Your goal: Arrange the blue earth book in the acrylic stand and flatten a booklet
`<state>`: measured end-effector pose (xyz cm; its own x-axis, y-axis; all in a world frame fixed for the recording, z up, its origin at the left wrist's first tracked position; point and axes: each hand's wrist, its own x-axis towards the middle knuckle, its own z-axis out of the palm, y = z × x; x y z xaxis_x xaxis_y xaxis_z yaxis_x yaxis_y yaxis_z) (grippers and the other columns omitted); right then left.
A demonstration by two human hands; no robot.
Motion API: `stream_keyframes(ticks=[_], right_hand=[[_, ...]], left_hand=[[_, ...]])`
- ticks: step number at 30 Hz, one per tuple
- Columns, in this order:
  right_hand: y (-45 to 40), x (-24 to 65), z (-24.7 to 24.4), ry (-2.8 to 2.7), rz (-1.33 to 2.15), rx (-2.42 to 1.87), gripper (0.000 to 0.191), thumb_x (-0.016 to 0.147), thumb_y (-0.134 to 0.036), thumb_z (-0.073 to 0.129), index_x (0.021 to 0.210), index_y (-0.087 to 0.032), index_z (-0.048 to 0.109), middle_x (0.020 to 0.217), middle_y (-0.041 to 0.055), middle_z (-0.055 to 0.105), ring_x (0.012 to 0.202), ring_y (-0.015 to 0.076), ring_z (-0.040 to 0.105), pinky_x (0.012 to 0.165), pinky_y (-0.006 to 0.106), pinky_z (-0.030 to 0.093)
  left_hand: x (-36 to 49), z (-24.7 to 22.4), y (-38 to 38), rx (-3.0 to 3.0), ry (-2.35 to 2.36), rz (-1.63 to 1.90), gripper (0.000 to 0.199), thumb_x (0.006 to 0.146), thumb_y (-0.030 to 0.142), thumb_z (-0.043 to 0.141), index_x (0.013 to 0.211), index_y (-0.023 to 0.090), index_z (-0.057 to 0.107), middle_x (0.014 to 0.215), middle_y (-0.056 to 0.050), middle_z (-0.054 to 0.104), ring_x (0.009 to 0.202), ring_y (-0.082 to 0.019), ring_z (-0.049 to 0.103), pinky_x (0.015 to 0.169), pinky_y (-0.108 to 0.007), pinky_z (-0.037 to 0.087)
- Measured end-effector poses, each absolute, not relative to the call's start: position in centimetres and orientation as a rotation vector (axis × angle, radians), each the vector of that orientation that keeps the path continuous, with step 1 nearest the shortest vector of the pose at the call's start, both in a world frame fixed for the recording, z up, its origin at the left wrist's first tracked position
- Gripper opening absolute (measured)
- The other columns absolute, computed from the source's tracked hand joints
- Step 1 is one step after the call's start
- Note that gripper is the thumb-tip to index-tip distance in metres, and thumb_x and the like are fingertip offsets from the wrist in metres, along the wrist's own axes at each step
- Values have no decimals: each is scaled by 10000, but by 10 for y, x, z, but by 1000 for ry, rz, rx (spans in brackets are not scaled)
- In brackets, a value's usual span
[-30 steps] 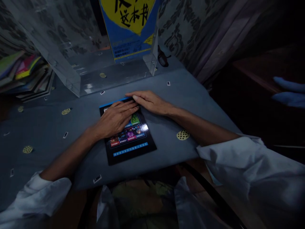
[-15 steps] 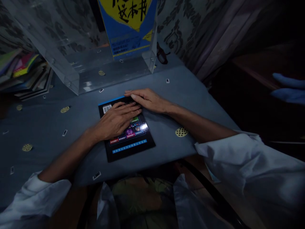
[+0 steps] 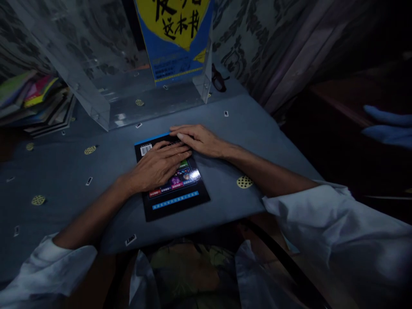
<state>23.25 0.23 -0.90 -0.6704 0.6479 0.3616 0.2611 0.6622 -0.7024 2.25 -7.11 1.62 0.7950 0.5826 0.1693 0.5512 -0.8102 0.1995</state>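
You are at a dimly lit bench (image 3: 257, 133) spread with a grey-blue cloth, printed with yellow spotted ovals and small word labels. Behind it rises a patterned wall (image 3: 238, 38), with a pale curtain (image 3: 294, 56) hanging to the right and deep shadow beyond. On the far part of the bench, a clear stand (image 3: 88, 101) has a blue and yellow sheet (image 3: 177, 62) upright at its right side, and dark glasses (image 3: 219, 81) lie just beside that end. A loose stack of books (image 3: 48, 105) sits at the far left. At the right edge you have two blue shapes (image 3: 389, 128), too dark to identify.

The black booklet (image 3: 175, 206) lies flat near the front edge, slightly turned, its barcode, coloured panels and blue strip showing. Your left hand (image 3: 157, 167) rests palm down across its middle, fingers extended and nearly together, pinching nothing. Your right hand (image 3: 202, 140) lies at its far right corner, fingers straight and close together over the top edge, thumb apart from them and pointing the same way. Your left fingertips reach the right hand; whether they touch it, you cannot tell.
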Motion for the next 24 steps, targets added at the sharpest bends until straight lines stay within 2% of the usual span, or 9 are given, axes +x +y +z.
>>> stream_keyframes(ticks=[3, 8, 13, 19, 24], right_hand=[[-2, 231, -9, -2321, 755, -708, 400, 1035, -297, 404, 1296, -175, 683, 1439, 93, 615, 1353, 246, 553, 1166, 459, 418], [-10, 230, -10, -2357, 651, -822, 435, 1053, -323, 368, 1375, -174, 618, 1481, 105, 573, 1423, 248, 474, 1202, 501, 378], [-11, 231, -11, -2381, 629, -821, 478, 1065, -347, 342, 1377, -100, 605, 1484, 164, 557, 1422, 248, 475, 1207, 469, 379], [-10, 234, -14, -2374, 649, -777, 493, 1070, -396, 334, 1417, -146, 581, 1499, 134, 547, 1440, 256, 452, 1208, 516, 372], [-12, 239, -14, -2399, 667, -772, 550, 1068, -442, 335, 1439, -100, 555, 1523, 169, 505, 1468, 262, 407, 1226, 518, 338]], left_hand=[[23, 16, -73, 2852, 927, 355, 413, 1050, 263, 379, 1402, 175, 576, 1454, -105, 602, 1385, -240, 530, 1186, -492, 348], [24, 15, -74, 2877, 952, 364, 407, 1054, 268, 378, 1398, 166, 571, 1445, -108, 609, 1366, -238, 546, 1183, -501, 357], [24, 16, -75, 2881, 949, 360, 413, 1054, 270, 372, 1395, 154, 572, 1445, -114, 608, 1363, -243, 549, 1183, -503, 359], [23, 17, -75, 2899, 948, 350, 415, 1059, 272, 357, 1399, 165, 569, 1441, -113, 612, 1370, -235, 543, 1185, -487, 359], [23, 16, -75, 2925, 936, 374, 414, 1065, 277, 350, 1404, 170, 562, 1447, -111, 606, 1373, -226, 539, 1179, -479, 365]])
